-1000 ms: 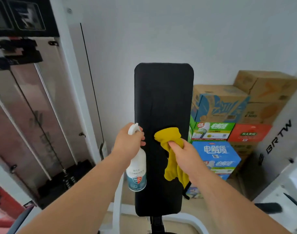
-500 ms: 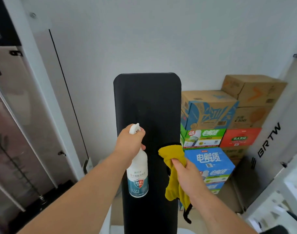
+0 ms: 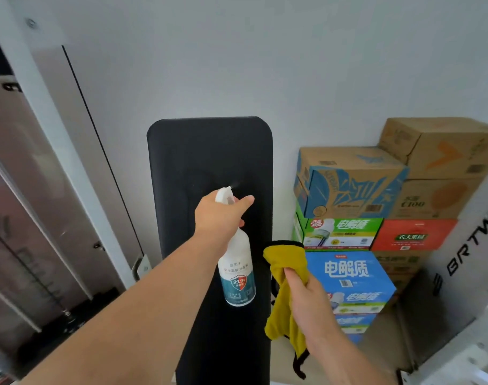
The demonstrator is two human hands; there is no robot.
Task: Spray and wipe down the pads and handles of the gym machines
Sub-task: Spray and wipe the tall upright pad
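Observation:
A tall black back pad (image 3: pixel 209 157) stands upright in front of the white wall. My left hand (image 3: pixel 219 215) grips a white spray bottle (image 3: pixel 237 270) with a teal label, its nozzle aimed at the pad's middle, and a faint mist shows at the nozzle tip. My right hand (image 3: pixel 306 295) holds a yellow cloth (image 3: pixel 284 262) with a black edge beside the pad's right side, lower down. The cloth hangs loosely below the hand.
Stacked cardboard drink boxes (image 3: pixel 376 218) fill the right corner next to the pad. A white machine frame marked BRTW (image 3: pixel 467 245) slants at the far right. On the left stands a cable machine (image 3: pixel 43 218) with a translucent shield and a weight stack.
The view has tilted up and shifted. My left hand raised the bottle higher against the pad and mist now shows at the nozzle. My right hand drew the cloth off the pad to its right edge.

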